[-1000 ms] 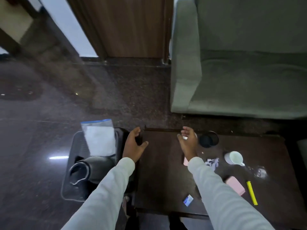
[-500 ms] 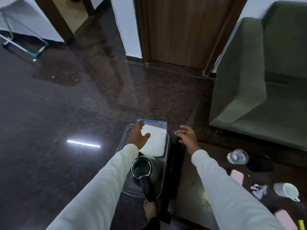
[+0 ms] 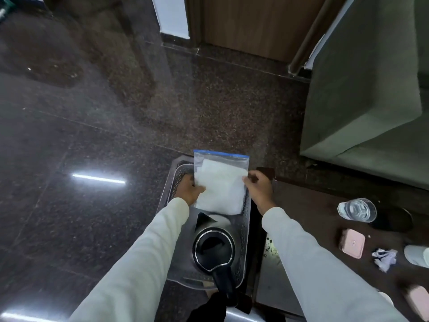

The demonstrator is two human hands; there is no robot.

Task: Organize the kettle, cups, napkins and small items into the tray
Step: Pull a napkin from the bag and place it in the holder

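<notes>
Napkins, sealed in a clear bag [image 3: 219, 182], stand in the far end of the tray [image 3: 246, 231], beyond the kettle [image 3: 214, 248]. Left hand [image 3: 189, 190] and right hand [image 3: 258, 189] pinch its side edges, likely to seat it. Cup [image 3: 417, 255] is cut off at the frame edge.

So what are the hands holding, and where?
Both grip the napkin bag: left hand at its left edge, right hand at its right edge.
</notes>
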